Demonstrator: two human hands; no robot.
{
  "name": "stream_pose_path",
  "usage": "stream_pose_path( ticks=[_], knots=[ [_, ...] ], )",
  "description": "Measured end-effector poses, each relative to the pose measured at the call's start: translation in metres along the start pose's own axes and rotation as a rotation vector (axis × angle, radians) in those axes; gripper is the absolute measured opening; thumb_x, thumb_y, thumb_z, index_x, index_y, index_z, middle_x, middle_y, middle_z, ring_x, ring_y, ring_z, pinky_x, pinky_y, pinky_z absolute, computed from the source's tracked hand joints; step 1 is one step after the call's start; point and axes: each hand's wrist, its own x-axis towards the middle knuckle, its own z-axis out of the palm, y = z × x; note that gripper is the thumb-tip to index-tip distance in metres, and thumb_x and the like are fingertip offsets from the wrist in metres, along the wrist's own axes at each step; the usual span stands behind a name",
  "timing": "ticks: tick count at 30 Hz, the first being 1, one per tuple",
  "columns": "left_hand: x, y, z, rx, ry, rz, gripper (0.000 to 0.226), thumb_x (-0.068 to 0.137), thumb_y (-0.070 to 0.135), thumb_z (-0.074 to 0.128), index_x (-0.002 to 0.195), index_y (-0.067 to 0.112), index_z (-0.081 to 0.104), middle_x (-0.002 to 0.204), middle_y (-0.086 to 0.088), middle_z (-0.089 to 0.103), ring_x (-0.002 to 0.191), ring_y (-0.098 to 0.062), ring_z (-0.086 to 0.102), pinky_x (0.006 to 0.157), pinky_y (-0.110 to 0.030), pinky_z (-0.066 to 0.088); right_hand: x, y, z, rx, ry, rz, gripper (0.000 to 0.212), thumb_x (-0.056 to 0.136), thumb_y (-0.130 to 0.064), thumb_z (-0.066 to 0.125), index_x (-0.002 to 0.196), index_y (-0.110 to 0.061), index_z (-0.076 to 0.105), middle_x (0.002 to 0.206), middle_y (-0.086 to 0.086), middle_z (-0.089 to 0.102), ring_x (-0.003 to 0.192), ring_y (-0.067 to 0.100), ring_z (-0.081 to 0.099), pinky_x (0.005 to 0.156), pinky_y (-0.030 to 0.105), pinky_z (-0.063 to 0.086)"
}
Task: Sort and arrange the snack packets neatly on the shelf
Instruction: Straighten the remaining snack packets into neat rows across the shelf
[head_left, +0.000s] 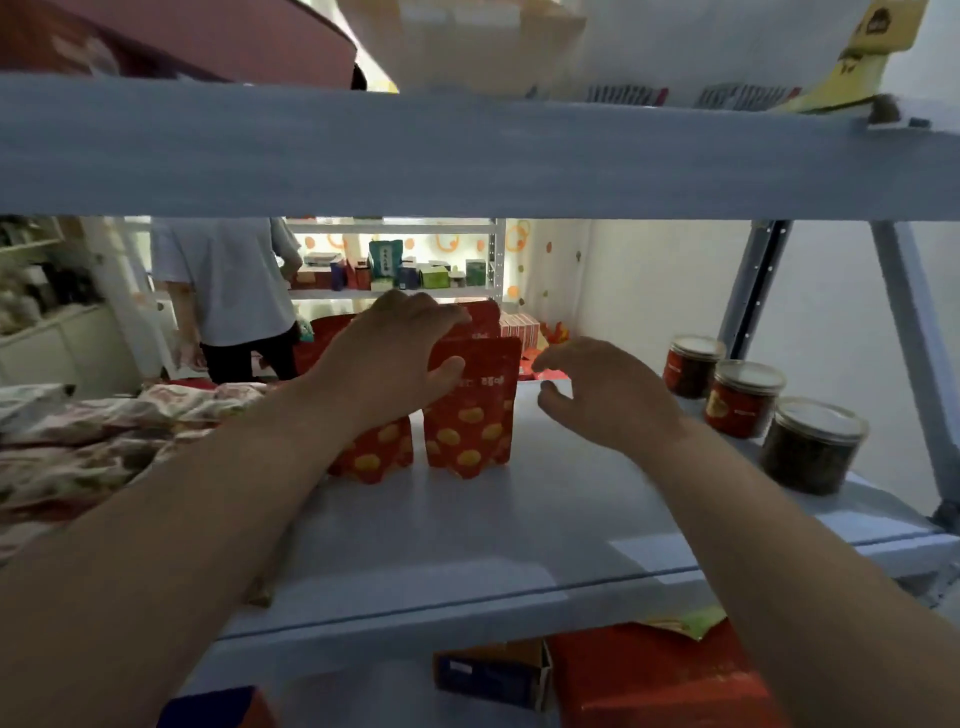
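Head view: the left hand (395, 358) grips the tops of upright red snack packets (470, 415). They are glossy pouches dotted with yellow-orange blobs, standing on the grey shelf (467, 530) beneath its palm. The right hand (597, 389) hovers just right of them, fingers loosely curled, holding nothing.

Red yellow-spotted snack packets (470, 415) upright on shelf (519, 519)
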Motion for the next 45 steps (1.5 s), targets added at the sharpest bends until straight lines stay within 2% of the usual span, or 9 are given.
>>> stream_pose_path(
  ticks=[3, 7, 11, 16, 20, 24, 30, 34, 45],
  knots=[
    [0.017, -0.018, 0.006, -0.031, -0.123, 0.031, 0.051, 0.087, 0.055, 0.056, 0.13, 0.028, 0.055, 0.117, 0.004, 0.063, 0.101, -0.014, 0.055, 0.082, -0.035, 0.049, 0.027, -0.003, 0.002, 0.049, 0.021, 0.056, 0.022, 0.089, -0.03, 0.058, 0.107, -0.025, 0.07, 0.104, -0.003, 0.068, 0.091, 0.017, 0.061, 0.078, 0.029, 0.046],
    [0.032, -0.034, 0.012, -0.094, -0.156, 0.1, 0.032, 0.089, 0.046, 0.06, 0.115, 0.028, 0.066, 0.104, 0.011, 0.065, 0.091, -0.008, 0.052, 0.069, -0.027, 0.038, 0.071, 0.005, 0.005, 0.115, -0.006, 0.099, 0.019, 0.093, -0.022, 0.054, 0.105, -0.019, 0.069, 0.105, 0.0, 0.07, 0.092, 0.015, 0.063, 0.077, 0.026, 0.043],
    [0.042, -0.038, 0.014, -0.076, -0.167, 0.136, 0.025, 0.09, 0.042, 0.06, 0.109, 0.028, 0.07, 0.099, 0.01, 0.068, 0.093, -0.011, 0.055, 0.08, -0.034, 0.047, 0.117, 0.014, 0.021, 0.15, -0.04, 0.119, 0.03, 0.089, -0.012, 0.05, 0.113, -0.022, 0.065, 0.108, -0.001, 0.067, 0.095, 0.014, 0.061, 0.076, 0.021, 0.044],
    [0.044, -0.037, 0.016, -0.1, -0.206, 0.106, 0.023, 0.09, 0.04, 0.062, 0.109, 0.029, 0.069, 0.099, 0.009, 0.068, 0.084, -0.009, 0.058, 0.076, -0.032, 0.049, 0.159, 0.019, 0.045, 0.238, -0.25, 0.156, 0.04, 0.094, -0.023, 0.059, 0.134, -0.024, 0.054, 0.12, -0.004, 0.057, 0.096, 0.013, 0.055, 0.065, 0.016, 0.039],
    [0.045, -0.032, 0.015, -0.087, -0.176, 0.063, 0.021, 0.091, 0.042, 0.06, 0.106, 0.032, 0.07, 0.096, 0.012, 0.07, 0.083, -0.008, 0.06, 0.081, -0.031, 0.046, 0.172, 0.021, 0.056, 0.111, -0.261, 0.001, 0.024, 0.093, -0.023, 0.063, 0.116, -0.02, 0.07, 0.105, -0.002, 0.067, 0.08, 0.006, 0.054, 0.068, 0.021, 0.038],
    [0.05, -0.012, 0.018, -0.069, -0.116, 0.037, 0.021, 0.092, 0.041, 0.057, 0.105, 0.031, 0.071, 0.096, 0.011, 0.071, 0.085, -0.009, 0.061, 0.086, -0.032, 0.043, 0.169, 0.039, 0.048, 0.107, -0.273, -0.026, 0.018, 0.091, -0.023, 0.067, 0.107, -0.02, 0.074, 0.088, -0.011, 0.062, 0.084, 0.011, 0.058, 0.076, 0.028, 0.041],
    [0.069, 0.028, 0.034, -0.188, -0.167, -0.031, 0.021, 0.093, 0.036, 0.058, 0.104, 0.026, 0.072, 0.095, 0.009, 0.069, 0.082, -0.007, 0.058, 0.075, -0.027, 0.048, 0.15, 0.086, 0.029, 0.15, -0.283, 0.005, 0.016, 0.089, -0.027, 0.069, 0.103, -0.023, 0.075, 0.086, -0.013, 0.063, 0.076, 0.007, 0.057, 0.063, 0.021, 0.038],
    [0.081, 0.053, 0.04, -0.286, -0.169, -0.072, 0.018, 0.092, 0.036, 0.062, 0.103, 0.028, 0.073, 0.096, 0.008, 0.069, 0.085, -0.01, 0.06, 0.078, -0.031, 0.051, 0.138, 0.116, 0.014, 0.156, -0.296, -0.006, 0.012, 0.087, -0.028, 0.07, 0.097, -0.027, 0.077, 0.081, -0.022, 0.063, 0.077, 0.005, 0.059, 0.062, 0.021, 0.037],
    [0.094, 0.084, 0.048, -0.361, -0.178, -0.095, 0.018, 0.089, 0.039, 0.065, 0.105, 0.033, 0.071, 0.098, 0.013, 0.068, 0.088, -0.006, 0.061, 0.081, -0.032, 0.053, 0.123, 0.145, -0.001, 0.187, -0.339, -0.023, 0.016, 0.092, -0.026, 0.064, 0.104, -0.026, 0.075, 0.085, -0.023, 0.062, 0.082, 0.006, 0.06, 0.064, 0.02, 0.037]
  ],
)
